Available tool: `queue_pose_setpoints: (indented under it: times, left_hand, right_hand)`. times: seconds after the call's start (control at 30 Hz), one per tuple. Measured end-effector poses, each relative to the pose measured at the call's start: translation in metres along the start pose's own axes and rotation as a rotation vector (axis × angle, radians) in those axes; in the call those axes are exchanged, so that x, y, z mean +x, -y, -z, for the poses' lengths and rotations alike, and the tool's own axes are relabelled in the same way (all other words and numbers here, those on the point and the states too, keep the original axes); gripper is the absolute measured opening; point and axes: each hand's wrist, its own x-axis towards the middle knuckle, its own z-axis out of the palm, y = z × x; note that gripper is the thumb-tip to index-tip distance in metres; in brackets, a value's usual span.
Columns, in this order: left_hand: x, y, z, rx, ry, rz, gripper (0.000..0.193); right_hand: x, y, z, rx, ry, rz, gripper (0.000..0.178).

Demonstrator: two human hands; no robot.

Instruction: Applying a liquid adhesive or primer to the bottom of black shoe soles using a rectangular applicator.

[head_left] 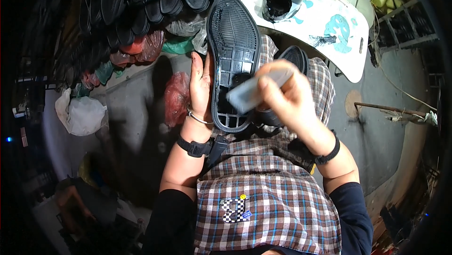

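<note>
The left hand clasps the black shoe sole's edge, probably light, flexible and grippy; the right hand pinches a blurred grey pad.

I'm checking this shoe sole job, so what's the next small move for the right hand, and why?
Probably bring the pale flat tool in the right hand down along the grid side of the black sole. The left hand braces the sole's edge with the inside facing up, and the tool is blurred just over its heel end.
</note>
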Motion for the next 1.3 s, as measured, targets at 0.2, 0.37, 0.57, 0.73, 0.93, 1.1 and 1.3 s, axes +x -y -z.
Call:
queue_pose_setpoints:
  times: [0.2, 0.37, 0.57, 0.73, 0.93, 1.1, 1.3]
  left_hand:
    - [0.003, 0.0, -0.002, -0.009, -0.008, -0.013, 0.064]
    - [0.006, -0.003, -0.003, 0.041, -0.053, -0.04, 0.063]
    - [0.006, -0.002, 0.009, -0.025, 0.02, 0.003, 0.063]
    - [-0.001, 0.012, -0.004, -0.021, -0.076, 0.039, 0.069]
    - [0.002, 0.008, -0.003, 0.003, -0.099, -0.015, 0.066]
    - [0.004, 0.0, 0.008, 0.043, -0.049, -0.043, 0.064]
    - [0.002, 0.001, 0.003, 0.09, -0.084, -0.062, 0.067]
  right_hand:
    - [0.0, -0.004, -0.009, -0.014, -0.014, 0.084, 0.015]
    - [0.006, -0.003, -0.007, 0.125, -0.119, 0.005, 0.015]
    - [-0.007, -0.004, -0.005, -0.112, 0.182, 0.025, 0.014]
    - [0.021, -0.012, 0.005, 0.099, -0.059, -0.062, 0.017]
    - [0.007, -0.014, -0.007, -0.024, -0.175, 0.073, 0.016]
    - [-0.018, -0.016, -0.015, 0.051, 0.004, -0.027, 0.015]
    - [-0.006, 0.01, -0.004, 0.13, -0.015, -0.032, 0.017]
